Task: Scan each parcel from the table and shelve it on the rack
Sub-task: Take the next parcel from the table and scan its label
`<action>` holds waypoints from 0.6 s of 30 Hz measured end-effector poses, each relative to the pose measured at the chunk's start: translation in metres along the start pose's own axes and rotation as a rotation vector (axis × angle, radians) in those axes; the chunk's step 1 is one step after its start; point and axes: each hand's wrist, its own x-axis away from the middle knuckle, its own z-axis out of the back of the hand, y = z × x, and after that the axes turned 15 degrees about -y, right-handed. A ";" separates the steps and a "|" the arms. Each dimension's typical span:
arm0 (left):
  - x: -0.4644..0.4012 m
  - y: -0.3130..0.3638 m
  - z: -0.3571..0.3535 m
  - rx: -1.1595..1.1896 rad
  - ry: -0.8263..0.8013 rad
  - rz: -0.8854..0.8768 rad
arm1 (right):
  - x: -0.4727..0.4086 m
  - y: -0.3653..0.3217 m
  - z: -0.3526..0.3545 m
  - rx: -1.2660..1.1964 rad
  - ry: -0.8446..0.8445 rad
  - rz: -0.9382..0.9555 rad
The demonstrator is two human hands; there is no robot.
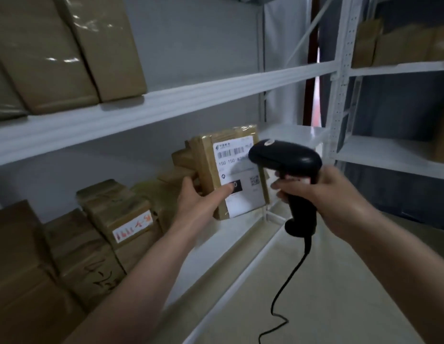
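Observation:
A brown cardboard parcel point(206, 155) with a white shipping label stands upright over the middle shelf point(240, 234) of the white rack. My left hand point(198, 199) grips its lower left edge, thumb pressed on the label. My right hand point(332, 194) holds the handle of a black barcode scanner point(288, 157), whose head is right in front of the label's barcode. The scanner's cable hangs down toward the floor.
Several taped brown parcels point(116, 217) stand in a row on the same shelf at the left. Larger parcels point(67, 53) lean on the shelf above. A second rack point(394, 155) with boxes stands at the right. The shelf is bare to the parcel's right.

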 end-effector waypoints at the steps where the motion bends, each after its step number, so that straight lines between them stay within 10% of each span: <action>1: 0.001 0.014 0.006 -0.034 0.015 -0.036 | -0.009 -0.014 0.000 -0.003 -0.030 0.036; 18: -0.019 0.213 0.039 -0.889 0.576 -0.183 | -0.160 -0.137 0.015 -0.600 -0.469 0.343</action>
